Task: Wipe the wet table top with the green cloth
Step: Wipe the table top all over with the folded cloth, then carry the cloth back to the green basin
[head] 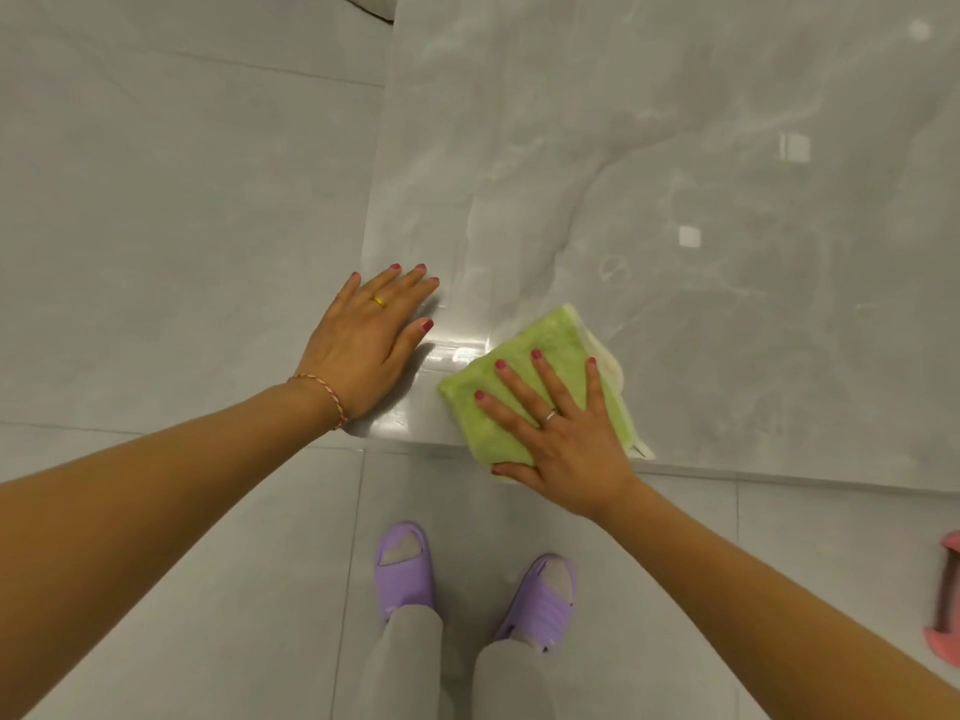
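Note:
The folded green cloth lies flat on the grey marble table top, close to its near left corner. My right hand presses down on the cloth with fingers spread, palm over its near edge. Resting flat at the table's left corner, my left hand holds nothing and has its fingers apart. A glossy wet patch shines between the two hands.
The table's near edge runs across the view just under my right wrist, and its left edge rises past my left hand. Below it is grey tiled floor with my feet in purple slippers. A pink object sits at the right border.

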